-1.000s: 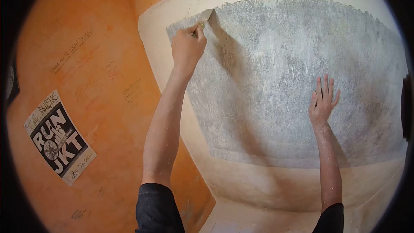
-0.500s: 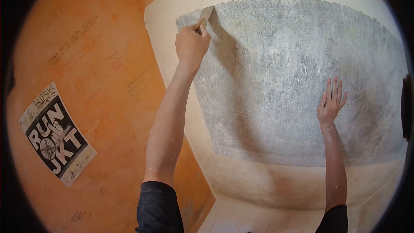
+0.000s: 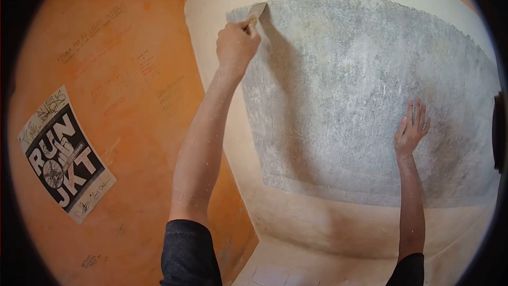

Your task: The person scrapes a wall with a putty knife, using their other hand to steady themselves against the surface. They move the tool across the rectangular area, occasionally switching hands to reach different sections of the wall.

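Your left hand (image 3: 236, 44) is raised high on a long, straight arm, its fingers curled tight into a fist around the handle of a scraper (image 3: 257, 9); the handle is almost wholly hidden inside the grip, and only the flat, pale blade shows above the knuckles; the blade lies tilted against the wall, its edge touching the upper left corner of the rough grey patch (image 3: 360, 90), right where grey meets the smooth cream wall (image 3: 317, 222); your right hand (image 3: 411, 130) is lower and well apart from the left, laid flat on the grey patch near its right side, holding nothing; its fingers (image 3: 418, 114) are straight and point upward, lying close beside each other with only slim gaps, while the thumb stands a little off to the left; the grey patch spreads wide between the two hands and is framed by cream above, to the left and below; both arms are speckled with pale dust, and a dark sleeve (image 3: 190, 254) covers each upper arm; to the left, meeting the cream wall at a corner, is an orange wall (image 3: 121, 127) with faint handwriting (image 3: 92, 32) scrawled across it; a black and white poster (image 3: 63, 156) is stuck on it at a slant, near the left edge of the view.
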Demonstrator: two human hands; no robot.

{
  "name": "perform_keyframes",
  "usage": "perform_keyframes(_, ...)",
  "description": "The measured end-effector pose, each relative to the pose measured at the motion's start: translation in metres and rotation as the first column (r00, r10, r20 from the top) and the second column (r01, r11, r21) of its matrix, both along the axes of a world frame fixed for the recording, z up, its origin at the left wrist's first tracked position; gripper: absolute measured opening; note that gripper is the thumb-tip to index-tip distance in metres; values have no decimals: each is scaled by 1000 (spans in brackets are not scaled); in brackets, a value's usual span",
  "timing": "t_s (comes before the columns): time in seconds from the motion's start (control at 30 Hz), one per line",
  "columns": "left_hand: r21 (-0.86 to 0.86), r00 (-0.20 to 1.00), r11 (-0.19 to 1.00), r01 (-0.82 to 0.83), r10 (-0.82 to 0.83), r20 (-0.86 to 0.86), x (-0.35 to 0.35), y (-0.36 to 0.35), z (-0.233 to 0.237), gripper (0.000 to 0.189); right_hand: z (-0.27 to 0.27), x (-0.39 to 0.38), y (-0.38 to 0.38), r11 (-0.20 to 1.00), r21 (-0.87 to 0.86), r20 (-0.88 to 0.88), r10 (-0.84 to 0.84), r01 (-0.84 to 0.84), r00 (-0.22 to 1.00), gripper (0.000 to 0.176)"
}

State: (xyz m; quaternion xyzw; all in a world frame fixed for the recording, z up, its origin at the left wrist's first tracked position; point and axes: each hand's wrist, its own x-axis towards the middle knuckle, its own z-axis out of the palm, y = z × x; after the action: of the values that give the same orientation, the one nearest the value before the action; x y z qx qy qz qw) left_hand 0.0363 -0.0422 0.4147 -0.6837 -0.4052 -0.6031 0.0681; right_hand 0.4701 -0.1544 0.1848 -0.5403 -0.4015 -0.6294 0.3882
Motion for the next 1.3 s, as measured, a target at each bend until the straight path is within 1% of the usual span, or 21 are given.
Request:
perform_keyframes(0.07, 85, 1000, 996, 22, -24, 14, -2, 9, -2, 28, -1, -3, -2, 1000, -4, 3, -4, 4, 1000, 45)
perform_keyframes(0.1, 89, 999, 996, 24, -26, 20, -1, 6, -2, 28, 1, -2, -1, 1000, -1, 10, -6, 6, 1000, 45)
perform_keyframes(0.17, 103, 998, 993, -56, 59, -23, 3, 2, 3, 29, 0, -2, 2, 999, 37, 25, 1, -2, 1000, 44)
perform_keyframes(0.2, 100, 998, 994, -54, 57, -25, 4, 0, 5, 29, 1, -2, 0, 999, 34, 24, -1, 0, 1000, 44)
perform_keyframes(0.3, -9, 999, 1000, 20, -20, 25, -2, -2, -1, 33, -1, -5, 0, 1000, 20, 21, -4, 3, 1000, 44)
perform_keyframes(0.37, 109, 999, 994, 9, -4, -54, -3, 6, -2, 29, 0, -2, 1, 999, 32, 27, -9, 8, 1000, 44)
perform_keyframes(0.4, 114, 998, 993, 15, -8, -60, 0, 6, 2, 29, 0, 0, 0, 999, 37, 21, -15, 14, 1000, 44)
perform_keyframes(0.5, 133, 1000, 991, -9, 8, 9, -2, 8, -5, 29, -4, -3, 1, 999, 26, 43, -28, 27, 999, 44)
perform_keyframes(0.57, 103, 999, 994, 35, -33, -24, 1, 5, -12, 30, 0, -3, 0, 999, 29, 23, -18, 18, 1000, 44)
perform_keyframes(0.6, 91, 996, 996, 23, -15, -85, 1, 6, -16, 29, 1, -1, 0, 999, 36, 20, -24, 23, 1000, 44)
perform_keyframes(0.7, 117, 990, 993, 20, -3, -140, -11, 16, -24, 30, -2, 2, 0, 1000, 10, 10, -23, 23, 1000, 44)
perform_keyframes(0.77, 116, 987, 993, 29, -10, -160, -39, 50, -33, 31, -2, 2, -1, 1000, 6, 25, -21, 21, 999, 44)
perform_keyframes(0.83, 338, 973, 932, 130, -55, -224, -70, 95, -32, 32, -1, 1, -2, 1000, 13, 18, -18, 18, 1000, 45)
perform_keyframes(0.87, 346, 972, 928, 136, -58, -227, -79, 104, -23, 32, -1, -1, -1, 1000, 7, 8, -9, 9, 1000, 45)
perform_keyframes(0.93, 268, 942, 937, 225, -139, -304, -86, 114, -9, 32, 0, -4, -1, 1000, 14, 2, 1, -1, 1000, 45)
perform_keyframes(1.0, 218, 933, 941, 261, -187, -308, -77, 119, 11, 31, 1, -5, 0, 1000, 16, 0, 10, -10, 1000, 45)
perform_keyframes(1.03, 166, 923, 942, 291, -231, -307, -72, 110, 22, 31, 1, -4, 1, 1000, 19, -1, 7, -7, 1000, 45)
perform_keyframes(1.07, 116, 906, 957, 266, -207, -369, -61, 84, 32, 30, 0, -4, 1, 1000, 19, -4, 6, -6, 1000, 45)
perform_keyframes(1.13, 336, 847, 863, 377, -175, -502, -24, 79, 41, 32, 1, -4, 0, 1000, 11, -5, -3, 3, 1000, 45)
perform_keyframes(1.27, 233, 809, 933, 274, -93, -580, 67, 22, 41, 32, -2, -2, 1, 1000, 3, -15, 23, -22, 1000, 46)
perform_keyframes(1.3, 288, 786, 935, 206, 17, -618, 89, 5, 35, 31, -3, -2, 1, 1000, 0, -15, 22, -22, 1000, 46)
